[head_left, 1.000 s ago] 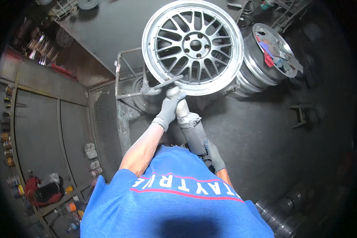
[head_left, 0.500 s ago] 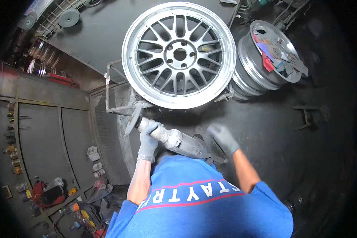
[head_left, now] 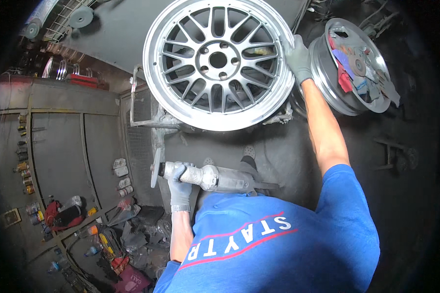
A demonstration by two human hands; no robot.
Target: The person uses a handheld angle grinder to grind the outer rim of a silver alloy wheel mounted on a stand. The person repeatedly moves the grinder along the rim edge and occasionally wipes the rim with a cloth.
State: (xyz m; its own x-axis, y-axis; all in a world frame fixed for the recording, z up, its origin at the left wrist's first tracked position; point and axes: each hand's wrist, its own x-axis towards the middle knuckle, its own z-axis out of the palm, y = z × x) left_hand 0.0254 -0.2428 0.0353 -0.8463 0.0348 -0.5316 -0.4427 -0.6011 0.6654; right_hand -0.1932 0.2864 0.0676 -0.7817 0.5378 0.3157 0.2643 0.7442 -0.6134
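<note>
My left hand, in a grey glove, is wrapped round the pale, taped front of an angle grinder. The tool lies level across my waist. Its round disc points left, clear of any surface. In front of me a silver multi-spoke car wheel rim rests face up on a metal stand, its far edge cut off by the picture. My gloved right hand reaches out and grips the rim's right edge; its fingertips are partly hidden there.
Right of the rim stands another wheel, topped with sanding discs and coloured cloth pieces. A metal frame juts out at the stand's left. Bottles and bags crowd the left wall and floor. A small metal stand sits at right.
My right hand has gone from beside the grinder up to the rim's right edge and taken hold. The grinder has swung level and dropped away from the stand in my left hand.
</note>
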